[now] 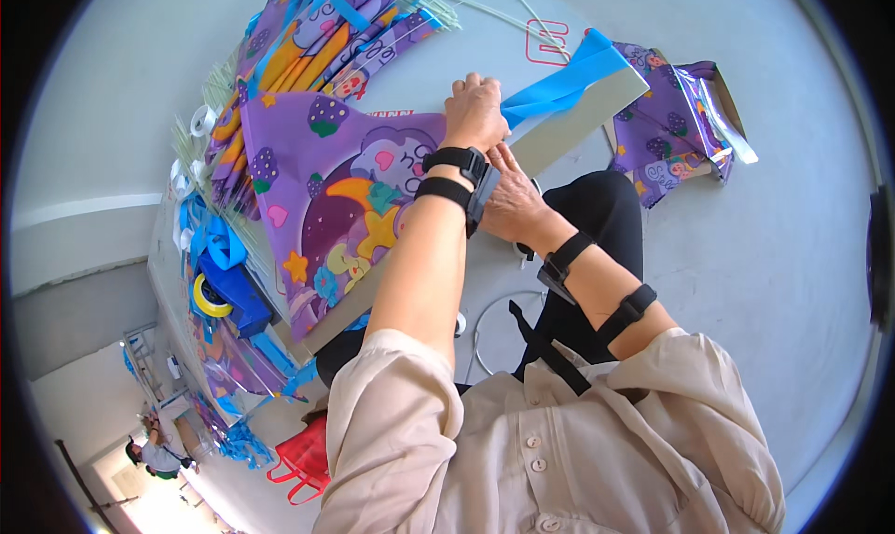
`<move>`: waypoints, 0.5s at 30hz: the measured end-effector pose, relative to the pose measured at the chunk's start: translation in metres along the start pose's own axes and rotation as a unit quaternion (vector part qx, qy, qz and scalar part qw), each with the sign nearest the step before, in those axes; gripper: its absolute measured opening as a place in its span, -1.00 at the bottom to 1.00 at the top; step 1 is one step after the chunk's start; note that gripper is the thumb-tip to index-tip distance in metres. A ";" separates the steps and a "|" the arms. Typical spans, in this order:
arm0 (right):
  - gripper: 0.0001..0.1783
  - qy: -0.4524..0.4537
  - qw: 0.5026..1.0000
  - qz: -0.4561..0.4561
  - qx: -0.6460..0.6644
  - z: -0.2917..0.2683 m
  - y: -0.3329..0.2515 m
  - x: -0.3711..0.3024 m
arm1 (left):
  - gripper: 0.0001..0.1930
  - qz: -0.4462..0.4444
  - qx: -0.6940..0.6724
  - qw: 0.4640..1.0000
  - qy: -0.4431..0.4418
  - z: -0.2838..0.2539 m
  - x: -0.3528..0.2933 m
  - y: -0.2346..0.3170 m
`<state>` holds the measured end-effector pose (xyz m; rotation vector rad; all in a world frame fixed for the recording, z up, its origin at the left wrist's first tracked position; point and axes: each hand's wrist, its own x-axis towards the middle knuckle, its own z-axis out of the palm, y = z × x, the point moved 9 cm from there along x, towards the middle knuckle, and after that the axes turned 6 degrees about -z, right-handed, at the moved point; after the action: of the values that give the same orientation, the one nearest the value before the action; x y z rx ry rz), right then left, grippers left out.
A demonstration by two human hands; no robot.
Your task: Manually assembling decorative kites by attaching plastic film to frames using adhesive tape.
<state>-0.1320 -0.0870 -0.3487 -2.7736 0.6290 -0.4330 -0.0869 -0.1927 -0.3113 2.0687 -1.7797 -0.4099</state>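
A purple cartoon-printed sheet lies spread over the work surface, its right end reaching under my hands. From there a folded blue fabric strip runs to the upper right. My left hand is closed in a fist where the sheet and the blue strip meet, gripping the strip. Just below it, my right hand has its fingers pressed together and tucked against the left wrist. Its fingertips are partly hidden, and what they pinch cannot be made out.
Folded printed pieces are heaped at the upper left among thin pale rods. A blue tape dispenser stands at the left. More printed sheets hang over a box at the right. A red bag lies below. Another person is far off.
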 end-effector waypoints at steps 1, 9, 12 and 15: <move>-0.20 0.008 1.000 0.005 0.024 -0.003 0.000 -0.001 | -0.56 -0.076 0.020 0.995 -0.061 0.013 0.007 -0.010; -0.30 0.032 0.999 -0.014 0.022 -0.009 -0.005 0.000 | -0.63 0.004 -0.053 0.998 -0.037 0.022 0.023 -0.001; -0.35 0.040 0.998 -0.018 0.044 -0.012 -0.002 -0.003 | -0.58 -0.024 -0.266 0.946 -0.183 0.039 0.018 0.013; -0.38 0.080 0.996 -0.033 0.020 -0.016 -0.005 0.000 | -0.49 -0.040 -0.317 0.909 -0.267 0.040 0.014 0.035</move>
<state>-0.1359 -0.0853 -0.3323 -2.7466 0.5574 -0.6791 -0.1333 -0.2148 -0.3304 1.6374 -1.5141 -1.4784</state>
